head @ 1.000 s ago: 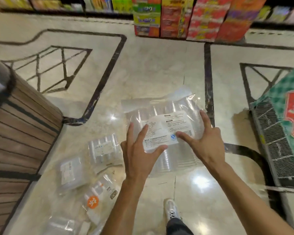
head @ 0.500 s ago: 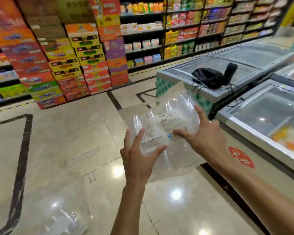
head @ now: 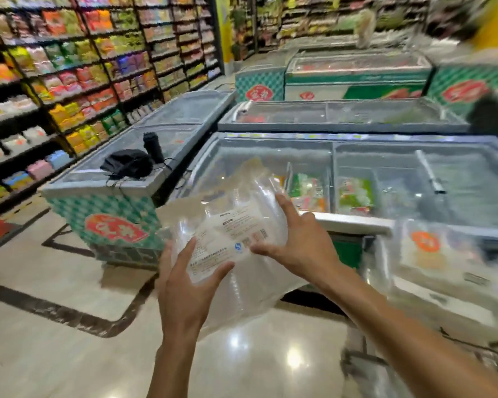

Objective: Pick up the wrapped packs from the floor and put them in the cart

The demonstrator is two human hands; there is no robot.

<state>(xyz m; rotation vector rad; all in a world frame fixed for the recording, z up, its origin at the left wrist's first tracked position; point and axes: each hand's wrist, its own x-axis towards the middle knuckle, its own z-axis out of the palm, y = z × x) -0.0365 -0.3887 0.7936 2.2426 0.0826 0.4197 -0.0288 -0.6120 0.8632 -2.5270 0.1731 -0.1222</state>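
Clear wrapped pack point(head: 236, 237) gripped by both hands' fingers (left hand point(head: 184, 285), right hand point(head: 302, 248)), chest freezer point(head: 357, 222) close ahead

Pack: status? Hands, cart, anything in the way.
Left hand and right hand both grip the clear pack, held in the air. Cart at right, blurred, already holds packs. Nothing between pack and cart.

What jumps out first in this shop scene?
Two bare hands, left hand and right hand, hold a clear wrapped pack with a white label at centre. Behind it stand glass-topped freezers, and bright snack shelves fill the left.
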